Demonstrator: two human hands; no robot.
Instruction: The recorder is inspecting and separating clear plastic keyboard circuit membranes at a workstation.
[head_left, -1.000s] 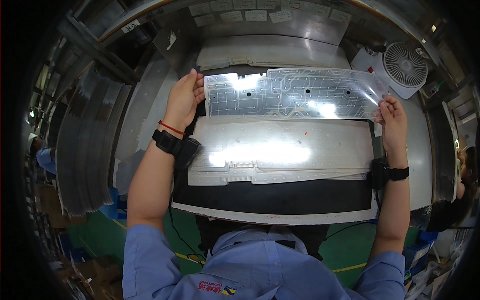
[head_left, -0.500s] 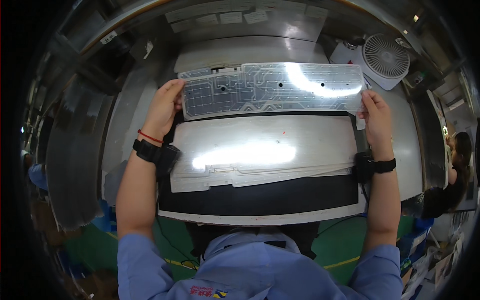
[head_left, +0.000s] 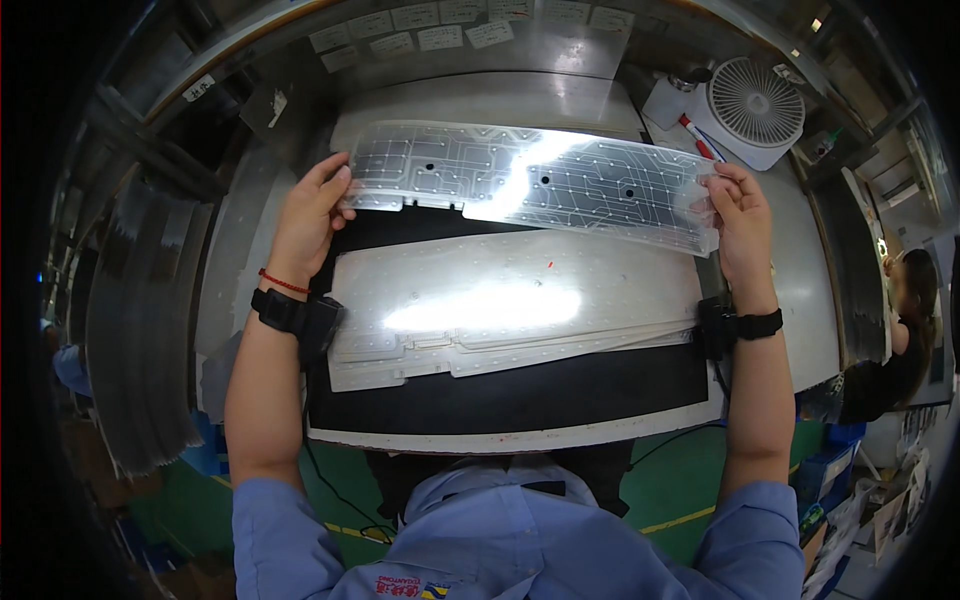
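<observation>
A clear keyboard membrane sheet [head_left: 590,190] with printed silvery traces and several dark round spots is held up above the far part of the black mat [head_left: 560,385]. My left hand [head_left: 315,215] pinches its left end between thumb and fingers. At the other end, my right hand [head_left: 742,225] grips the right edge, which sits lower than the left. The notched long edge of the sheet faces me. Closer to me, a loose pile of similar membrane sheets [head_left: 620,275] lies on the mat, slightly fanned out and bright with glare.
A white fan [head_left: 757,105] stands at the far right, with a red marker [head_left: 695,137] beside it. Tall stacks of sheets stand at the left [head_left: 145,320] and right [head_left: 865,280]. Paper labels [head_left: 440,38] line the back panel. Another person [head_left: 910,310] is at the far right.
The held membrane sheet has been turned over: its notched edge was on the far side and now faces me. Its right end has dropped nearer to me. Both hands still grip it.
</observation>
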